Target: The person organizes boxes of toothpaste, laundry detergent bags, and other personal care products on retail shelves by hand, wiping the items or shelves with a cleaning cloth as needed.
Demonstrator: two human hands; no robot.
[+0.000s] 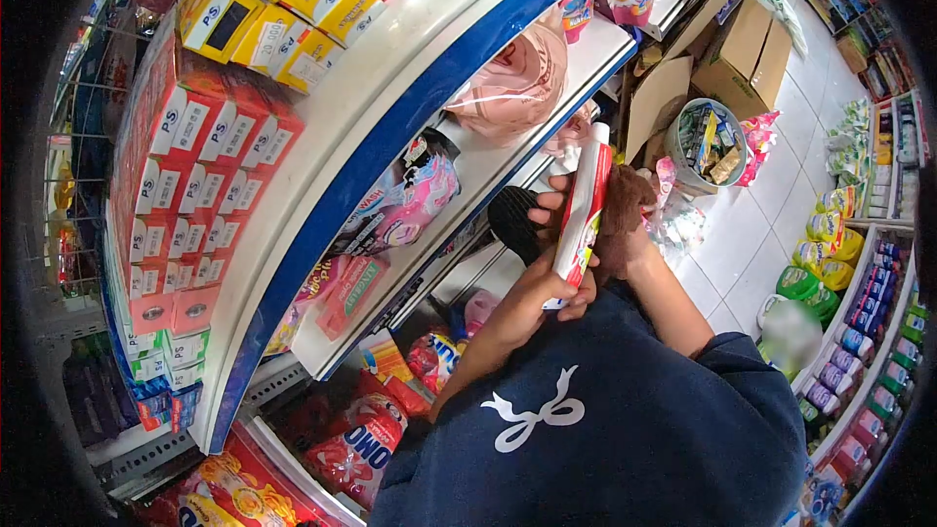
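A red and white toothpaste tube (pixel 590 197) is held at a slant in front of my dark blue top, its white cap end pointing away from me. My left hand (pixel 556 285) is closed round the lower end, thumb lying across the tube. Higher up, my right hand (pixel 632 234) presses a brown cloth (pixel 625 203) against the tube's right side. Fingertips show on the tube's left side, beside a black ribbed item (pixel 513 222). Most of the right hand's palm and fingers are hidden by the cloth and tube.
Stacked P/S boxes (pixel 185 190) line the white shelf (pixel 322 166) with a blue edge at left. Detergent bags (pixel 356 434) lie on lower shelves. A bucket (pixel 689 151) of small packets and an open cardboard box (pixel 747 59) stand on the tiled floor (pixel 771 200). Bottles fill shelves at right.
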